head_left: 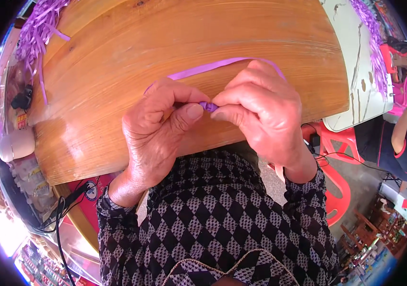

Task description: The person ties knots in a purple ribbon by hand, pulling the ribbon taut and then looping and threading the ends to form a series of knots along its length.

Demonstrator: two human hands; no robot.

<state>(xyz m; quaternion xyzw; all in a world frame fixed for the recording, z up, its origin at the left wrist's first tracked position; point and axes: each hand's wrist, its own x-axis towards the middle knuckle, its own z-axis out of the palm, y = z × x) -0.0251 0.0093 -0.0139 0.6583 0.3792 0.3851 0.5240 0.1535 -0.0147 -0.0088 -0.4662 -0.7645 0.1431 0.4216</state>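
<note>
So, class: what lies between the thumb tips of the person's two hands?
In the head view, a small folded bit of purple ribbon sits pinched between the left hand and right hand; its loop arcs over the wooden table.

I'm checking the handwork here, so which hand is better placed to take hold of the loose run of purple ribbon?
Probably the right hand. The purple ribbon arcs from the pinch over the wooden table and passes right behind its knuckles, while the left hand pins the folded end.
</note>
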